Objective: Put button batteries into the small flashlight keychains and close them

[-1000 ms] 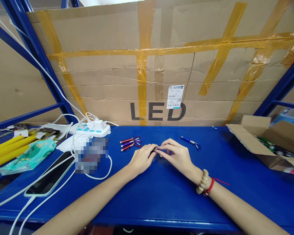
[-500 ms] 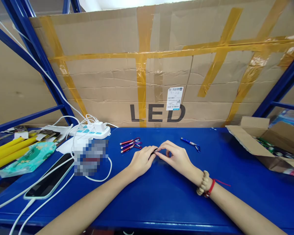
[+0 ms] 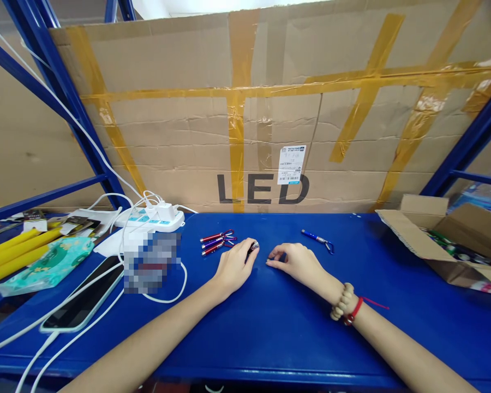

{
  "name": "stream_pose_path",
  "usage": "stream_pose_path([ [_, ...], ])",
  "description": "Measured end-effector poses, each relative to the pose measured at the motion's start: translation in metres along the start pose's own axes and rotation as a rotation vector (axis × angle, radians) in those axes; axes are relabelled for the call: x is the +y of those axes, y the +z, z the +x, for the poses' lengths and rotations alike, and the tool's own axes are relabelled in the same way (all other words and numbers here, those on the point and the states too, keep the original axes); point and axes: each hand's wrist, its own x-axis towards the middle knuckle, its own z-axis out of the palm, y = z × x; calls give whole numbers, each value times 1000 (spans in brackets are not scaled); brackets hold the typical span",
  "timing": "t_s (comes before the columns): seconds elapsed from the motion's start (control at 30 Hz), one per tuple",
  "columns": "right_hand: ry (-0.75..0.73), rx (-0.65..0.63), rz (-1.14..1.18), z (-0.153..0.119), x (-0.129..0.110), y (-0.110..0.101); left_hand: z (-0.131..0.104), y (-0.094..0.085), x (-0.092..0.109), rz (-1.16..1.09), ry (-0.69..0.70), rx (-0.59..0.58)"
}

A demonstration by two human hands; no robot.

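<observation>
My left hand (image 3: 234, 268) is closed round a small dark object with a shiny end (image 3: 254, 247), mostly hidden by the fingers. A short way to its right, my right hand (image 3: 297, 266) has thumb and fingers pinched together low over the table; a tiny thing may show at the tips, too small to name. Just beyond my left hand lie several slim keychain flashlights (image 3: 216, 240), red and purple-blue, with carabiner clips. One blue keychain flashlight (image 3: 318, 240) with a blue clip lies apart, behind my right hand.
On the blue table (image 3: 245, 338), a phone (image 3: 84, 295), white cables and a power strip (image 3: 155, 218) occupy the left, beside yellow rolls (image 3: 20, 248) and a green packet (image 3: 47, 267). An open cardboard box (image 3: 417, 234) stands right. A large cardboard sheet (image 3: 180, 147) walls off the back.
My hands, touching half a second ago, have come apart. The right hand has drawn slightly right and down, and the left has shifted a little left with the dark object.
</observation>
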Motion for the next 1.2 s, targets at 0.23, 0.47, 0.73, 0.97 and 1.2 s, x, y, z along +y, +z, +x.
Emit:
stream_pose_path([
  [0.23,39,-9,12,-2,-7,1,0,-1,0,1,46,-34],
  [0.47,36,-28,58,-1,-3,2,-1,-1,0,21,75,-71],
  [0.73,-43,156,93,-2,-3,0,-1,1,-1,48,79,-109],
  [0.97,-249,370,331,-3,-5,5,-2,2,-3,63,66,-120],
  [1.2,-319,324,392,-4,-7,6,-3,1,-3,48,68,-132],
])
